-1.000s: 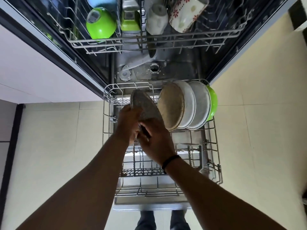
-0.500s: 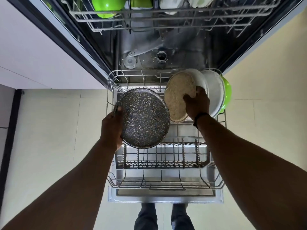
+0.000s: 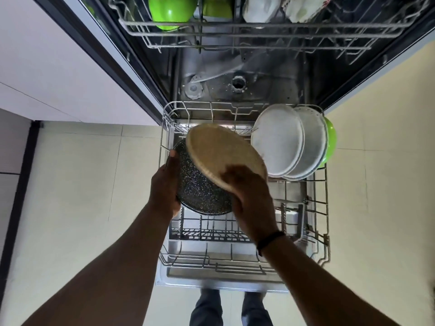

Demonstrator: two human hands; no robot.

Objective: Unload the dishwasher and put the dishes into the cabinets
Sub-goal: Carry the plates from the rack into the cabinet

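My left hand (image 3: 164, 184) grips the left rim of a dark speckled plate (image 3: 200, 196) above the pulled-out lower rack (image 3: 315, 208). My right hand (image 3: 249, 196) holds a beige speckled plate (image 3: 221, 151) tilted over the dark one, overlapping its upper right part. Two white plates (image 3: 277, 142) and a green dish (image 3: 330, 137) stand upright in the rack's back right. The upper rack (image 3: 259, 27) carries green bowls (image 3: 171, 10), a white cup and a patterned mug.
The open dishwasher tub (image 3: 235, 76) is ahead, with its spray arm and drain showing. A white cabinet front (image 3: 47, 55) is on the left. Beige floor tiles (image 3: 82, 184) lie on both sides of the rack. My feet (image 3: 230, 309) stand at the door's front edge.
My right hand has lifted the beige plate out of the rack and brought it left over the dark plate in my left hand. The view has shifted slightly down.
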